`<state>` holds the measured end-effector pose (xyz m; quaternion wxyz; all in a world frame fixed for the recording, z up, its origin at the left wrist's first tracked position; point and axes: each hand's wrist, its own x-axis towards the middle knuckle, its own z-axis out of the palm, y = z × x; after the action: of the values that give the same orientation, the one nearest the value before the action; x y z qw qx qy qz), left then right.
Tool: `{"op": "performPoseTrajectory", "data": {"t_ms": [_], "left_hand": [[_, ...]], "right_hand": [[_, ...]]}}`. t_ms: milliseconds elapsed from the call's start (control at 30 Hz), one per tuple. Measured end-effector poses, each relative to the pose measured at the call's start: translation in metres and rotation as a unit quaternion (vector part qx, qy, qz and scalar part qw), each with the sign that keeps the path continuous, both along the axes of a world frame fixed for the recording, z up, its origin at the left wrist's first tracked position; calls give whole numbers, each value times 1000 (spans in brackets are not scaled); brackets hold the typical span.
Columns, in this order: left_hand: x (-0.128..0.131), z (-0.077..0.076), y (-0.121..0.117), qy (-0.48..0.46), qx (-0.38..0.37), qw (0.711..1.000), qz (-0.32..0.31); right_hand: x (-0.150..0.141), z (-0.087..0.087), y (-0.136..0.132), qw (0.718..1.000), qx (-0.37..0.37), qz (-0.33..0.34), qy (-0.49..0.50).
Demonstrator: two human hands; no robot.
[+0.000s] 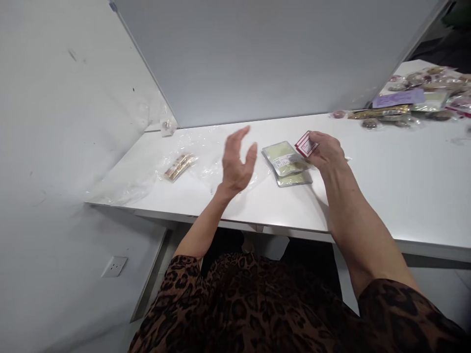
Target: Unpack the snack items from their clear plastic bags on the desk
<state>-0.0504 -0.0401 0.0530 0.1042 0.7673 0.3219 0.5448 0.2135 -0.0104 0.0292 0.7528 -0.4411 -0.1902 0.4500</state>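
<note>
My left hand (237, 159) hovers above the white table (386, 186) with its fingers spread and nothing in it. My right hand (326, 149) pinches a small red and white card (305, 145) just above two stacked pale green packets (287, 162) that lie flat on the table. A clear plastic bag (206, 162) lies under and to the left of my left hand. Further left a small brown packet (179, 165) rests on the plastic.
A pile of several wrapped packets (415, 100) sits at the far right of the table, with a purple one on top. White partition walls (257, 54) close the back and left. A wall socket (114, 266) is low on the left.
</note>
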Motion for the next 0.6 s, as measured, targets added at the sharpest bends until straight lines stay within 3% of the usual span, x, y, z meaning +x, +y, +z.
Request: {"op": "performPoseTrajectory", "data": {"t_ms": [67, 167, 267, 367, 467, 600], "left_hand": [[23, -13, 2, 49, -93, 994, -36], [61, -31, 12, 81, -269, 956, -84], [91, -42, 21, 8, -387, 912, -132], [104, -44, 25, -108, -433, 882, -149], [100, -45, 24, -139, -447, 868, -163], [87, -46, 17, -124, -434, 869, -201]], "right_hand": [[-11, 4, -5, 999, -15, 8, 34], [-31, 8, -10, 999, -1, 29, 32], [-46, 5, -13, 999, 24, 42, 7], [-53, 1, -18, 997, 27, 75, -24], [-49, -2, -31, 991, 22, 107, -81], [-3, -8, -53, 989, -7, 61, -133]]}}
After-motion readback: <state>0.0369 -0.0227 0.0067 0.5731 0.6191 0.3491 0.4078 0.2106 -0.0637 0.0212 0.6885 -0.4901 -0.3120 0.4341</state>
